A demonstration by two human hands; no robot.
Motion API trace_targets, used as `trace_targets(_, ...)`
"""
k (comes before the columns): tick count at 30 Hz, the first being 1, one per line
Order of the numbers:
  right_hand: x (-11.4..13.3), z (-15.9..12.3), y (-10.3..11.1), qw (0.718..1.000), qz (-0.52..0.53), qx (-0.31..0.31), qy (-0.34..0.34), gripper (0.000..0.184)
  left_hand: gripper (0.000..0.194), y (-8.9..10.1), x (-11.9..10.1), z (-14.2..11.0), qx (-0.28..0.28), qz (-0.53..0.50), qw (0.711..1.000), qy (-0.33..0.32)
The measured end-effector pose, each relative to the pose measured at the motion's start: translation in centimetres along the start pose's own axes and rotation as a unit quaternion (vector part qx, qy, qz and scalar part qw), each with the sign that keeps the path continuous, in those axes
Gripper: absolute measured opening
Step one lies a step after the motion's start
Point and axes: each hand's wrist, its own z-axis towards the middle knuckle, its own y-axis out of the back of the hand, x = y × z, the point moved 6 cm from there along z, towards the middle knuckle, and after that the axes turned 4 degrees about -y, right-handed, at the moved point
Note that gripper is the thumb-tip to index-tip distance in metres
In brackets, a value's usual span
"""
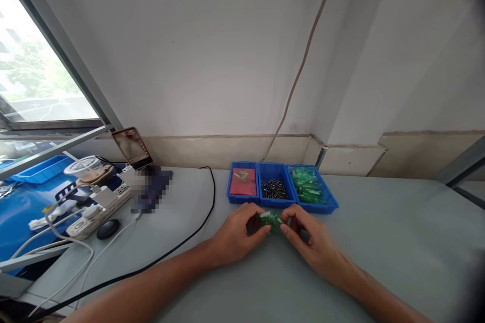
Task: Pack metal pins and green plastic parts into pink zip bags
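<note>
Between my two hands is a small green see-through plastic packet with pale marks, held just above the table in front of the bins. My left hand pinches its left end between thumb and fingers. At the other end, my right hand grips it with thumb and forefinger. Behind the hands stand three joined blue bins. The right bin contains several similar green packets. Small dark metal pieces like screws lie in the middle bin. In the left bin, a few small clear pieces rest on pink material.
A black cable crosses the grey table on the left. Beyond it are a black mouse, a power strip with plugs and white cords, and a propped phone. A wall closes off the back.
</note>
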Motion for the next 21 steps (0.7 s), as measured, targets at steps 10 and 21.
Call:
trace_targets(10, -0.23, 0.58, -0.17, 0.999, 0.026, 0.008, -0.04, 0.025, 0.03, -0.04, -0.17, 0.0, 0.018, -0.007, 1.0, 0.019)
trace_targets(21, -0.26, 0.19, 0.01, 0.999, -0.005, -0.01, -0.043, 0.025, 0.047, -0.3, -0.26, 0.24, 0.023, 0.035, 0.999, -0.012)
